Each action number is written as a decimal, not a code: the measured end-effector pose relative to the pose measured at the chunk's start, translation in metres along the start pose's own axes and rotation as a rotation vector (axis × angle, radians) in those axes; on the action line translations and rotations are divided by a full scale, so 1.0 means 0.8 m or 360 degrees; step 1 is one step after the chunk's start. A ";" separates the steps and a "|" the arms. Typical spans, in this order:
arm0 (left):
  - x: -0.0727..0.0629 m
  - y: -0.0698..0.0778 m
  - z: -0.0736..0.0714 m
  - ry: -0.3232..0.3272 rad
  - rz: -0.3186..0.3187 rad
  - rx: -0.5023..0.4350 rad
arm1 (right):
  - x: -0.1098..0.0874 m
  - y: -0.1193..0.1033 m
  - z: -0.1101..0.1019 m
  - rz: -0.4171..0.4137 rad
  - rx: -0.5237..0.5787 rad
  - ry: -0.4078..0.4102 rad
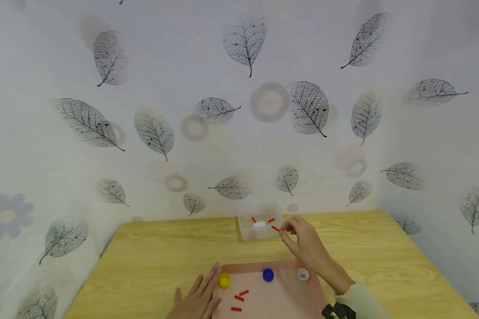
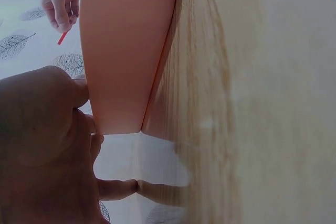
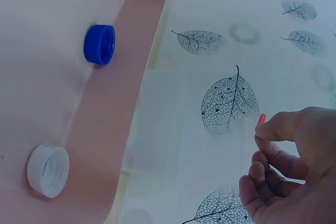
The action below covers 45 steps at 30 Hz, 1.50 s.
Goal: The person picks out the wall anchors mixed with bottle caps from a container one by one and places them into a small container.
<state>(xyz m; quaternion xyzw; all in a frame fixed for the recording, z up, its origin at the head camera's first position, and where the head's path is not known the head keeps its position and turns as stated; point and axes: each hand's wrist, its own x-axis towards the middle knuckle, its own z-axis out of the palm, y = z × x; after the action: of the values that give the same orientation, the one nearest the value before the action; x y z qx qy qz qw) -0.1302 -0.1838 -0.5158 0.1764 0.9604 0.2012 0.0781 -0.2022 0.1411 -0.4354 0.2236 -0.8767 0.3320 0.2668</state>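
Observation:
My right hand (image 1: 301, 241) pinches a small red stick (image 1: 275, 228) between thumb and forefinger, above the right side of a translucent box (image 1: 246, 234). Two more red sticks (image 1: 271, 220) show in that box near a white patch. In the right wrist view the red stick (image 3: 262, 118) pokes up past the fingertips. My left hand (image 1: 199, 294) lies with extended fingers against the left rim of a pink tray (image 1: 259, 267). Several red sticks (image 1: 239, 298) lie loose on the tray's floor.
Along the tray's far side sit a yellow cap (image 1: 225, 280), a blue cap (image 1: 268, 275) and a white cap (image 1: 303, 274). The wooden table (image 1: 163, 248) meets a leaf-patterned cloth (image 1: 231, 150) behind the box.

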 end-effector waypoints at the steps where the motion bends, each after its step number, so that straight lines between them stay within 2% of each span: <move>1: 0.000 0.000 0.000 -0.0003 0.0000 -0.0002 | 0.003 0.003 0.001 0.0002 -0.0007 -0.0005; 14: 0.002 -0.002 0.001 -0.0033 -0.0006 -0.0005 | 0.035 0.038 0.035 0.0010 -0.0045 -0.0014; 27: 0.002 -0.002 0.001 -0.0026 -0.0012 0.0015 | 0.070 0.053 0.067 0.0065 -0.0026 -0.0082; 35: 0.002 -0.001 -0.001 -0.0026 -0.0024 0.0032 | 0.079 0.067 0.086 0.0144 -0.0059 -0.0104; 45: 0.005 -0.003 0.005 -0.0041 -0.0054 0.0038 | 0.077 0.075 0.102 0.0060 -0.0124 -0.0088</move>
<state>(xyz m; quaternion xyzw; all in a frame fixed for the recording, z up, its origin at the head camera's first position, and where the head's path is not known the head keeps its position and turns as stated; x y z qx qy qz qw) -0.1338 -0.1827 -0.5205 0.1635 0.9645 0.1862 0.0917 -0.3090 0.1116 -0.4771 0.2056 -0.9000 0.2964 0.2447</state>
